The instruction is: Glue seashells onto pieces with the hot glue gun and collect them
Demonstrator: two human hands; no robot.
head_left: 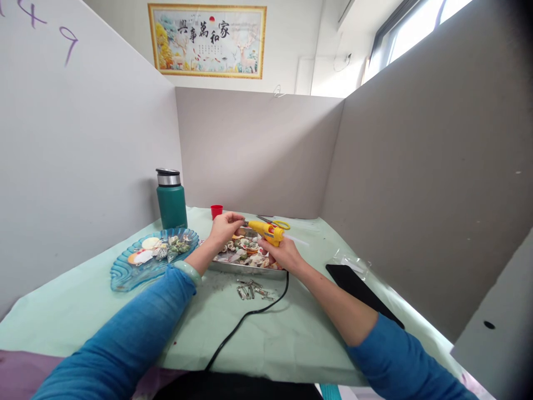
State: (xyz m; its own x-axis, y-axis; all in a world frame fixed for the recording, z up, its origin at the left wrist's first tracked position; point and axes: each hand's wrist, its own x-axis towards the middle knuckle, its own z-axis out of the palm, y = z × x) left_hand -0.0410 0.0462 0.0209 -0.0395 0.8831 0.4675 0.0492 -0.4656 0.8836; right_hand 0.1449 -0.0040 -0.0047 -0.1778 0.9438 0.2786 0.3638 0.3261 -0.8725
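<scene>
My right hand [282,254] grips a yellow glue gun [266,231] over a metal tray [245,268] filled with several seashells. The gun's nozzle points left toward my left hand [224,226]. That hand is closed in a pinch on a small item I cannot make out, held right at the nozzle tip above the tray. The gun's black cord [245,316] runs from under my right hand back toward me across the green table cover.
A blue shell-shaped glass dish [125,275] with shells lies at the left. Behind it stands a green flask [171,200], with a red cup [216,211] farther right. Yellow-handled scissors [278,223], small metal clips [252,290], a black flat object [353,283]; grey partitions surround the table.
</scene>
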